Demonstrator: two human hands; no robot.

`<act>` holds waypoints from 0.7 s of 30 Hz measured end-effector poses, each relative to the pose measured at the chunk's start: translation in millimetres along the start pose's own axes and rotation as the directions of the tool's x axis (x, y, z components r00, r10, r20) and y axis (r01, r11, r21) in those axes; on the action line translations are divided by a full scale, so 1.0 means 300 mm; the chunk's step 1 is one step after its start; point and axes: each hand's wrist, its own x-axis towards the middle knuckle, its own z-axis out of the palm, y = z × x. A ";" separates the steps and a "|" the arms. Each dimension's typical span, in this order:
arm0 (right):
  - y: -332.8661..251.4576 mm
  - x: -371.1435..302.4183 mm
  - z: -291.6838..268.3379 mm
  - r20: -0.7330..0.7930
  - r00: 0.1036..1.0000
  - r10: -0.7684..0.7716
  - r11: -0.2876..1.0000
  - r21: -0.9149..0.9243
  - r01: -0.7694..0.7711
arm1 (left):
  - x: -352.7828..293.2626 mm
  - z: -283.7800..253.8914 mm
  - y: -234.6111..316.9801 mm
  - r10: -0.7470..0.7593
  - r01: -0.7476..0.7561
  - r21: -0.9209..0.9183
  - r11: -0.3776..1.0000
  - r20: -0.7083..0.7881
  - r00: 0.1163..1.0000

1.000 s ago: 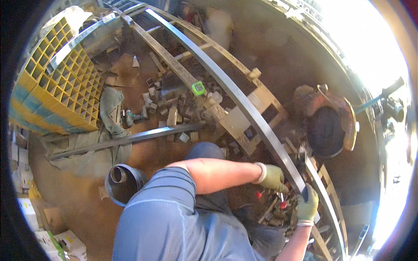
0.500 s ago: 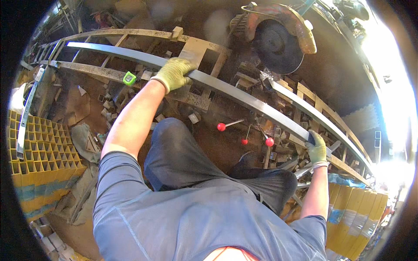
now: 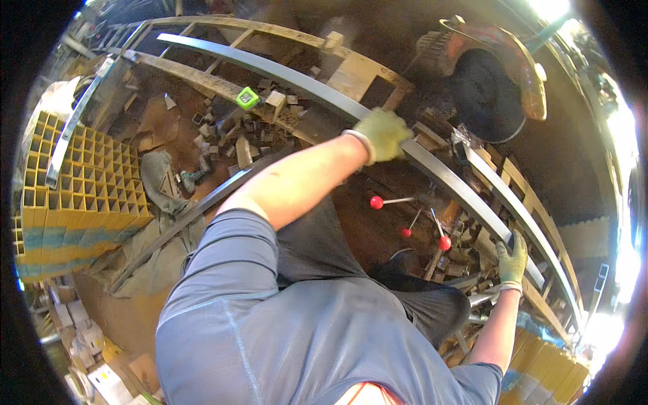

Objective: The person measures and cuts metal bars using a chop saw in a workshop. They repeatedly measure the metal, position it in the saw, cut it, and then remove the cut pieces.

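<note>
A long square metal tube (image 3: pixel 297 84) runs diagonally from the far left down to the right, lying over a wooden frame. My gloved left hand (image 3: pixel 385 136) is closed over the tube near its middle, palm down, its fingertips partly hidden. Toward the tube's right end my gloved right hand (image 3: pixel 512 260) grips it from the side. Beyond the right half lies a second metal bar (image 3: pixel 520 212), roughly parallel. Its upper end is close to a dark round cutting disc (image 3: pixel 482 94) on a cut-off saw with a worn red guard (image 3: pixel 523 57).
A green tape measure (image 3: pixel 248 98) rests on the wooden frame (image 3: pixel 196 81) among offcuts. Red-knobbed levers (image 3: pixel 376 202) stand before my knees. Yellow-sided stacked tubes (image 3: pixel 88 162) are at left; another yellow bundle (image 3: pixel 547 361) is at lower right. A metal bar (image 3: pixel 182 226) slants beneath my left arm.
My left hand has moved rightward along the tube, closer to my right hand, which stays near the right end. The whole view has shifted and turned somewhat.
</note>
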 end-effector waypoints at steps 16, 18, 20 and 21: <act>-0.032 0.166 0.094 0.014 0.994 -0.112 0.993 0.038 0.111 | -0.311 -0.185 -0.311 -0.032 -0.008 -0.059 0.998 -0.643 0.765; -0.070 0.168 0.075 0.037 0.991 -0.127 0.992 -0.015 0.128 | -0.482 -0.151 -0.579 -0.284 0.412 -0.002 0.911 -0.728 0.625; -0.008 0.135 0.064 0.033 0.991 -0.128 0.990 -0.059 0.130 | -0.598 -0.115 -0.790 -0.553 0.698 0.042 0.715 -0.576 0.602; 0.012 0.134 0.073 0.068 0.991 -0.111 0.993 -0.023 0.113 | -0.684 -0.079 -0.881 -0.679 0.769 -0.046 0.638 -0.506 0.533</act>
